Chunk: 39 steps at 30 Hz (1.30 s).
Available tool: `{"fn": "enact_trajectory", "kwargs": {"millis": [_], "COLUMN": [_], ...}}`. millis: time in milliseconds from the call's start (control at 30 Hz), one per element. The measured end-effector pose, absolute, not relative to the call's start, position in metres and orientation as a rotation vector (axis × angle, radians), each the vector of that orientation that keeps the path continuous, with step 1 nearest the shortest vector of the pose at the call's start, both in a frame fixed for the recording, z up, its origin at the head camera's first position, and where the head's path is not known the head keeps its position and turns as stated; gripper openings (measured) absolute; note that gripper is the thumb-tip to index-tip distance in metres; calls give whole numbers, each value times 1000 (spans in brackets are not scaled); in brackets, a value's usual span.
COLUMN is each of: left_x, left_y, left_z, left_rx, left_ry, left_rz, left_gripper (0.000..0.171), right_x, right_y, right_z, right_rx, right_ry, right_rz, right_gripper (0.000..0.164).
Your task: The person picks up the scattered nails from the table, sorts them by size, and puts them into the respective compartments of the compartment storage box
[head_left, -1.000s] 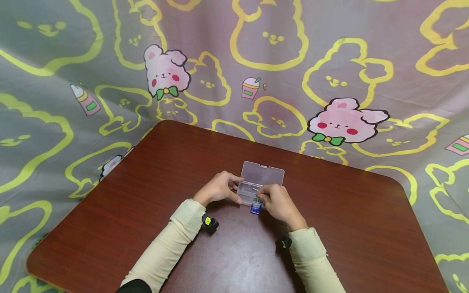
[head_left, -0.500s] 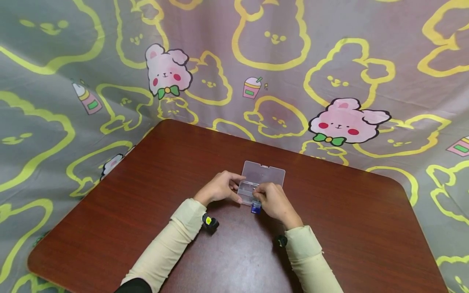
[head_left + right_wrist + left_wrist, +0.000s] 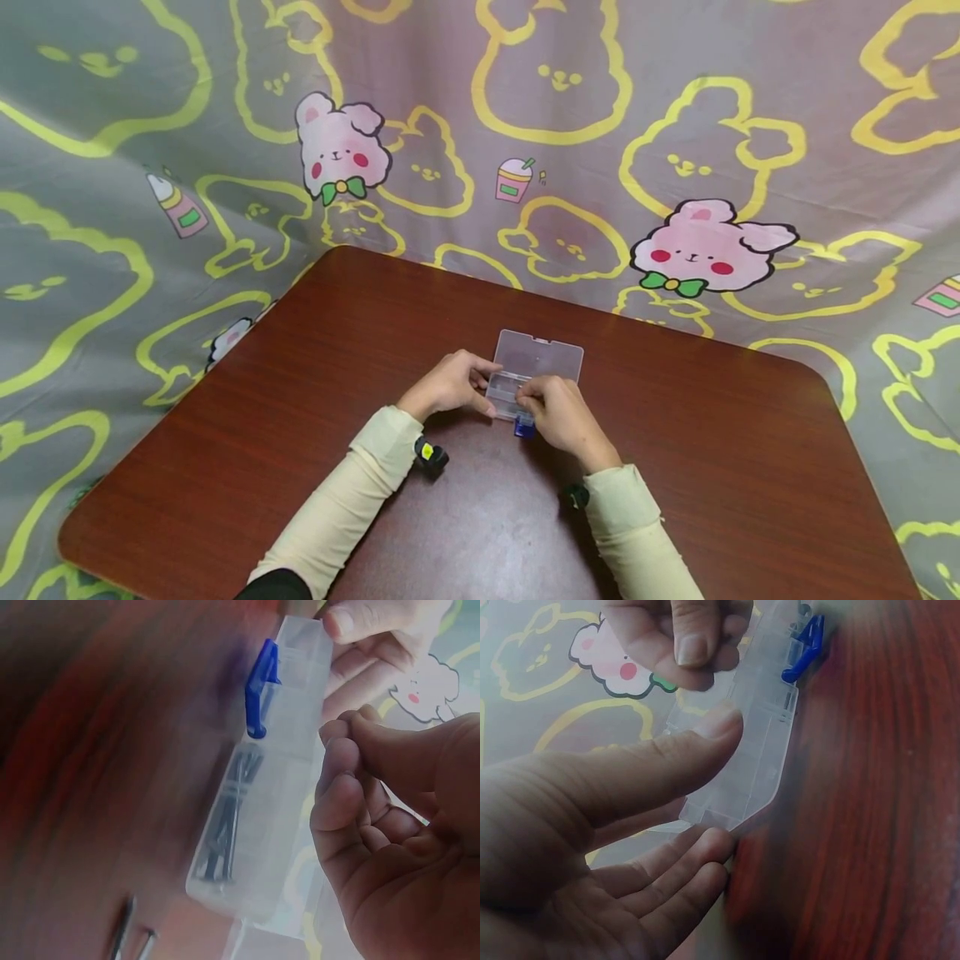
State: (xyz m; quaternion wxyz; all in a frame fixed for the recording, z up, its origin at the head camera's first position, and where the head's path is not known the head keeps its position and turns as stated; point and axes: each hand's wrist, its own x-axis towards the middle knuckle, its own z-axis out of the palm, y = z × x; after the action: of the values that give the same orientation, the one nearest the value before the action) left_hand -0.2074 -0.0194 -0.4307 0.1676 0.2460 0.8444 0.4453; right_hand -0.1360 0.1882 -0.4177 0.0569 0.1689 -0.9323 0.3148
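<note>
A clear plastic compartment box [image 3: 506,403] lies on the table with its lid [image 3: 542,352] raised at the back and a blue latch [image 3: 524,427] at its front. My left hand [image 3: 450,383] holds the box's left end, thumb at the front corner and fingers behind. Above the compartments is my right hand [image 3: 558,412], thumb and fingertips curled together. Nothing shows between these fingertips in the right wrist view. Several thin, dark metal nails [image 3: 229,825] lie in the right-hand compartment, which the right hand hides in the head view.
Near the box's right end, two more metal nails [image 3: 124,930] lie on the brown table [image 3: 360,308]. A fabric curtain [image 3: 450,83] printed with cartoon animals hangs behind the table and along its left side.
Over the last second my right hand has shifted slightly left over the box, then stayed nearly still. The left hand and the box keep their places.
</note>
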Motion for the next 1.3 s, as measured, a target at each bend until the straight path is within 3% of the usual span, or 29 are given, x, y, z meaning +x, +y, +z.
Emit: {"fn": "enact_trajectory", "kwargs": {"millis": [1300], "left_x": [-207], "left_y": [-18], "left_z": [-430], "left_rx": [720], "left_ry": [2426], "left_rz": [1255], "left_gripper": [74], "right_x": [-94], "right_y": [245], "right_z": [-420], "right_rx": [347], "right_ry": [-2940], "right_rz": [943], "right_gripper": [11]}}
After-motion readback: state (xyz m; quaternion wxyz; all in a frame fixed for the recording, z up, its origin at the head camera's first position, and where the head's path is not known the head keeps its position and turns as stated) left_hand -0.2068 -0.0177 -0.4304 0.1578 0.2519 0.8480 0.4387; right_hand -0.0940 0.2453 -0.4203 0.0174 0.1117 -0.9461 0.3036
